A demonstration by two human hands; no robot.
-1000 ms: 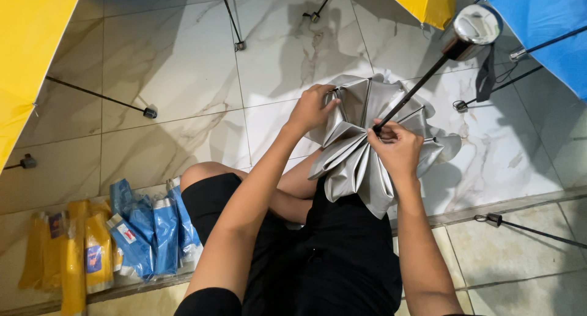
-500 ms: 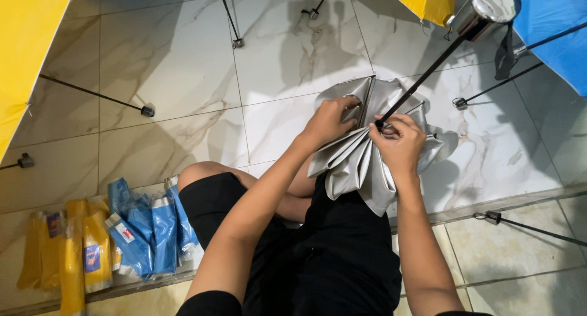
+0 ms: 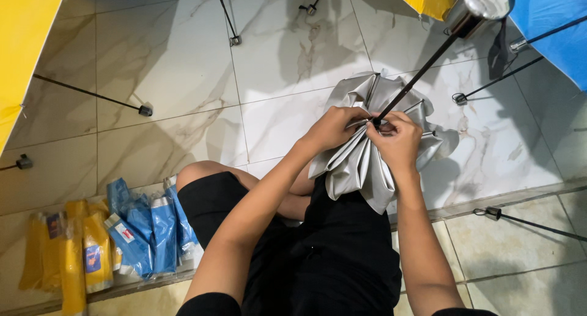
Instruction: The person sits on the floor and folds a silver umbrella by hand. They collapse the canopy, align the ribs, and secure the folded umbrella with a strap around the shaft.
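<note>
Silver canopy: the folded umbrella [image 3: 361, 163] hangs bunched over the person's lap, its silver cloth gathered in pleats around a dark shaft [image 3: 422, 68].
Landmark: every place below is given from the umbrella.
Left hand: the left hand [image 3: 333, 127] sits on the umbrella's left side, fingers curled shut over the cloth where the pleats meet the shaft.
Right hand: the right hand [image 3: 398, 138] sits on the umbrella's right side, fingers closed and pinching at the same spot; whether it grips cloth, a rib or the shaft itself, I cannot tell.
Nearness: both hands touch the umbrella and almost meet at the shaft base; neither is clearly the nearer.
Long axis: the shaft runs on a slant from the hands up and to the right, away from the body.
Pointing: the metal handle end [image 3: 477, 7] points up-right toward the camera side; the cloth's loose edge drops the opposite way, toward the lap.
Floor: pale marble tiles [image 3: 165, 65] lie under and beyond the umbrella.
Left of the umbrella: blue sleeves [image 3: 147, 230] and yellow sleeves [image 3: 73, 255] lie in a row, well apart from it.
Above the umbrella: a blue canopy [image 3: 550, 22] to the upper right, a yellow canopy [image 3: 24, 47] far to the left, with spare shafts on the tiles between.
</note>
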